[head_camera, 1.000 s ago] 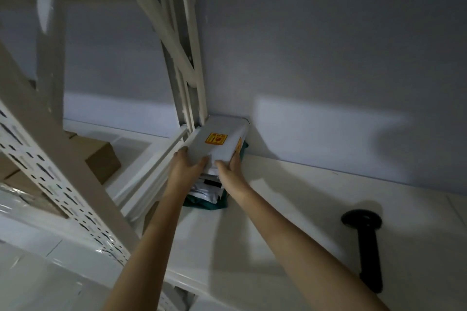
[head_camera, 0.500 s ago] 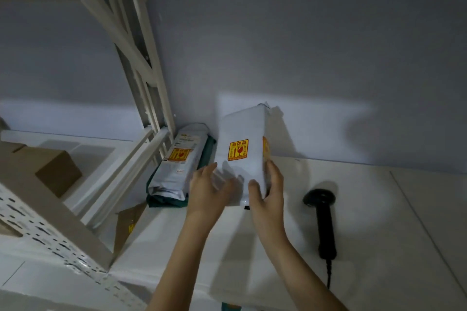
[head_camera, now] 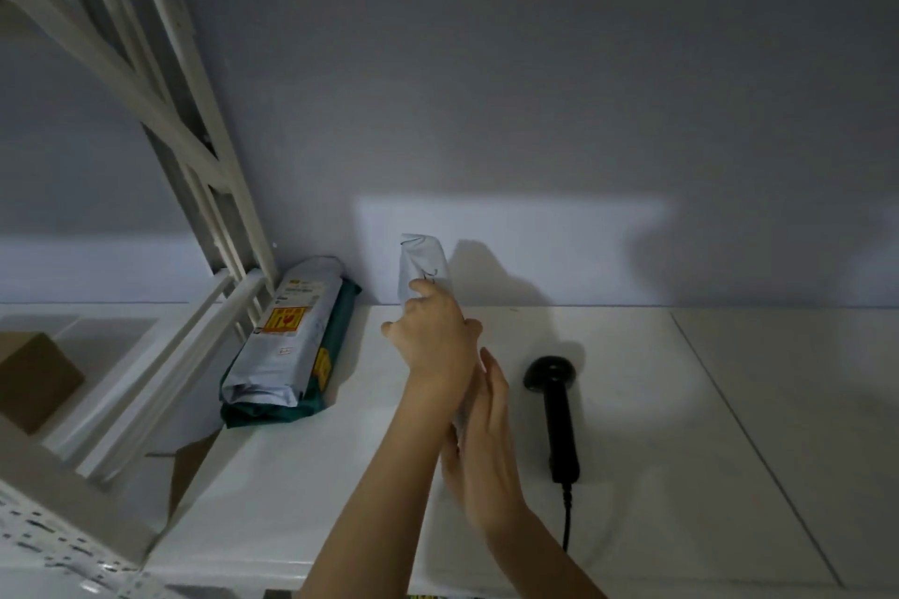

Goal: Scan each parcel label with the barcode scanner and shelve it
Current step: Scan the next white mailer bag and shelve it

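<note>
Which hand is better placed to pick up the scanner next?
Right. The right hand is beside the scanner, only flat against the parcel; the left hand grips that parcel and is farther away.

One head-worn wide-angle cam (the only view, so nothing shared w/ another) is looking forward and down along both forearms, sitting close above the flat white shelf board [head_camera: 632,404], facing the pale grey back wall [head_camera: 535,112], w/ the white metal rack upright [head_camera: 214,161] leaning at frame left.
</note>
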